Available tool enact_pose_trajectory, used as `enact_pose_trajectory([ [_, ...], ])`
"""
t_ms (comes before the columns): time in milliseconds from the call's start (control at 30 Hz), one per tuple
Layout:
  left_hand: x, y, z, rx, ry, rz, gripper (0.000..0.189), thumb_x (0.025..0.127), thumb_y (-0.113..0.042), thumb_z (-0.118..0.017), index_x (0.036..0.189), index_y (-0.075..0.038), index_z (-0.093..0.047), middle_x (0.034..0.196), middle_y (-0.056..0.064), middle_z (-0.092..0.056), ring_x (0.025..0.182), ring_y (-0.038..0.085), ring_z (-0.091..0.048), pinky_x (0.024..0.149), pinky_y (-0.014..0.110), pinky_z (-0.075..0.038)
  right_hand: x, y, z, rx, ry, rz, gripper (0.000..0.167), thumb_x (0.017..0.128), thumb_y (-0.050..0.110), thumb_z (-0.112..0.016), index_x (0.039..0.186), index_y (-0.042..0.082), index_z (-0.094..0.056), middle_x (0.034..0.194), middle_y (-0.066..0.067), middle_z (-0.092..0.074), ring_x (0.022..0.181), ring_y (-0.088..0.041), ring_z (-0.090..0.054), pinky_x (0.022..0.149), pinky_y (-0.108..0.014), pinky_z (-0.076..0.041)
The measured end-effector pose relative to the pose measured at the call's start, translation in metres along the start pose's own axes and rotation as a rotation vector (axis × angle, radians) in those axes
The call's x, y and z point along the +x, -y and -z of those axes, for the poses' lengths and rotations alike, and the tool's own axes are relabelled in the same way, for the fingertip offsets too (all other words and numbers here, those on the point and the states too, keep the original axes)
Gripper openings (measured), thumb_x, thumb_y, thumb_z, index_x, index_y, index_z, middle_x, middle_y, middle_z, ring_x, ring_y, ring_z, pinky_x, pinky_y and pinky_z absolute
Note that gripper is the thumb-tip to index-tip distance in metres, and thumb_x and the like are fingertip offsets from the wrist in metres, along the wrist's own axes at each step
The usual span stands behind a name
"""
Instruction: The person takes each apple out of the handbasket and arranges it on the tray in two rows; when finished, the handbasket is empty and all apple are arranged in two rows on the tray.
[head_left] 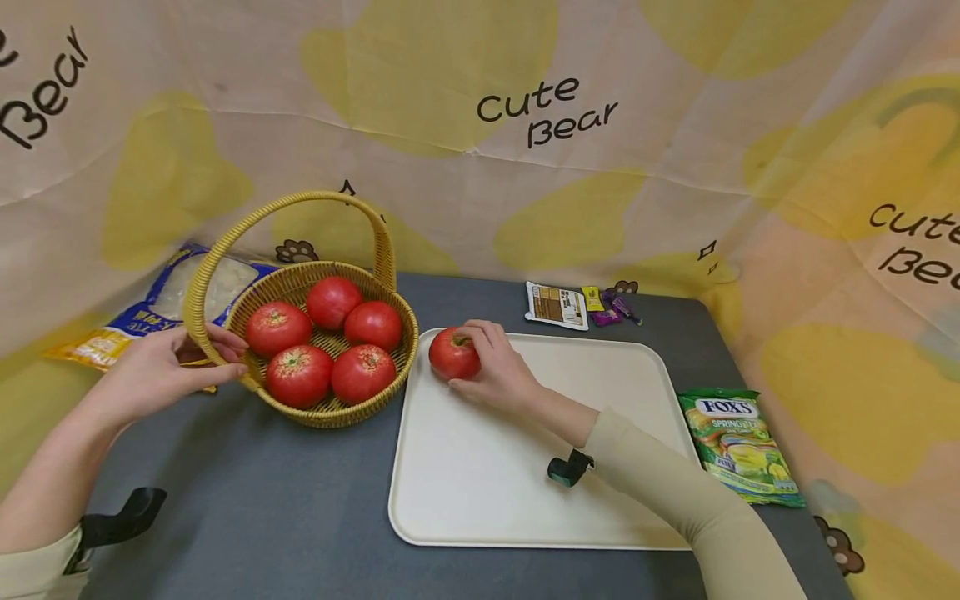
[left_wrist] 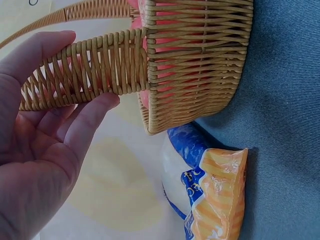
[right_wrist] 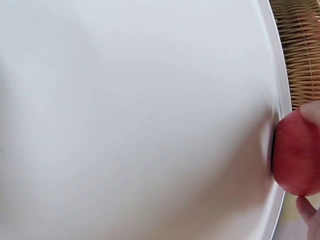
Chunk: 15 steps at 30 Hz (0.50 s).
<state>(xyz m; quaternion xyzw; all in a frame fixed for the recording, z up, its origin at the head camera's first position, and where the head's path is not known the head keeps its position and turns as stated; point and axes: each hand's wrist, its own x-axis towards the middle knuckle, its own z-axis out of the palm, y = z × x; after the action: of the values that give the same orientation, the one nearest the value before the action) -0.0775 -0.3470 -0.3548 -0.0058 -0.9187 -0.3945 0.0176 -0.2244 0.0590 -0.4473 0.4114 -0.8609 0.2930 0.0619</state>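
Note:
A yellow wicker basket point(head_left: 330, 419) with a tall arched handle stands left of the white tray point(head_left: 480, 492), and several red tomatoes point(head_left: 300, 377) lie in it. My left hand point(head_left: 161, 375) grips the lower left end of the handle; in the left wrist view, thumb and fingers wrap round the woven band point(left_wrist: 107, 65). At the tray's back left corner my right hand point(head_left: 498, 367) holds one more tomato point(head_left: 450, 357), fingers over its top and thumb at its near side. The right wrist view shows that tomato point(right_wrist: 297, 152) at the tray's rim, with the basket wall beyond.
Behind the basket lies a blue and yellow plastic bag point(head_left: 161, 292). A brown and white packet point(head_left: 557, 306) and small purple and yellow wrapped sweets point(head_left: 606, 317) lie behind the tray. A green FOX'S bag point(head_left: 742, 450) lies right of it. A printed cloth hangs behind the table.

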Motion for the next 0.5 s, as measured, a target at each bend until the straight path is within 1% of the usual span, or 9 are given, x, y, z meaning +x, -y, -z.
enact_pose_trajectory([
  [133, -0.0005, 0.0004, 0.0005, -0.006, 0.001, -0.004, 0.027, 0.085, -0.022, -0.078, 0.106, -0.009, -0.067, 0.092, -0.008, -0.070, 0.080, 0.004, -0.062, 0.062, 0.022, -0.050, 0.0027, -0.0009, -0.0032, 0.149, 0.023, -0.164, 0.086, 0.072, 0.032, -0.087, 0.139, 0.009, -0.040, 0.137, -0.006, -0.045, 0.125, -0.019, -0.043, 0.099, -0.039, -0.046],
  [233, -0.0005, 0.0006, 0.0002, -0.006, -0.006, 0.001, 0.027, 0.084, -0.021, -0.078, 0.106, -0.009, -0.067, 0.091, -0.008, -0.070, 0.079, 0.004, -0.062, 0.063, 0.021, -0.049, 0.0052, -0.0030, -0.0053, 0.221, 0.050, -0.256, 0.090, 0.072, 0.031, -0.087, 0.143, 0.006, -0.038, 0.136, -0.007, -0.048, 0.122, -0.021, -0.049, 0.099, -0.039, -0.046],
  [333, -0.0001, 0.0009, -0.0003, -0.002, -0.007, 0.001, 0.027, 0.084, -0.020, -0.078, 0.106, -0.009, -0.067, 0.091, -0.009, -0.070, 0.079, 0.004, -0.062, 0.062, 0.022, -0.050, 0.0065, -0.0043, -0.0058, 0.247, 0.060, -0.306, 0.089, 0.071, 0.030, -0.087, 0.143, 0.004, -0.039, 0.134, -0.009, -0.052, 0.119, -0.024, -0.053, 0.097, -0.041, -0.047],
  [500, -0.0004, 0.0011, 0.0003, -0.012, -0.002, -0.011, 0.025, 0.085, -0.018, -0.077, 0.106, -0.008, -0.067, 0.092, -0.006, -0.070, 0.079, 0.005, -0.062, 0.061, 0.023, -0.051, 0.0081, -0.0059, -0.0059, 0.267, 0.049, -0.333, 0.089, 0.071, 0.028, -0.087, 0.142, 0.005, -0.040, 0.134, -0.009, -0.052, 0.119, -0.024, -0.053, 0.096, -0.041, -0.047],
])
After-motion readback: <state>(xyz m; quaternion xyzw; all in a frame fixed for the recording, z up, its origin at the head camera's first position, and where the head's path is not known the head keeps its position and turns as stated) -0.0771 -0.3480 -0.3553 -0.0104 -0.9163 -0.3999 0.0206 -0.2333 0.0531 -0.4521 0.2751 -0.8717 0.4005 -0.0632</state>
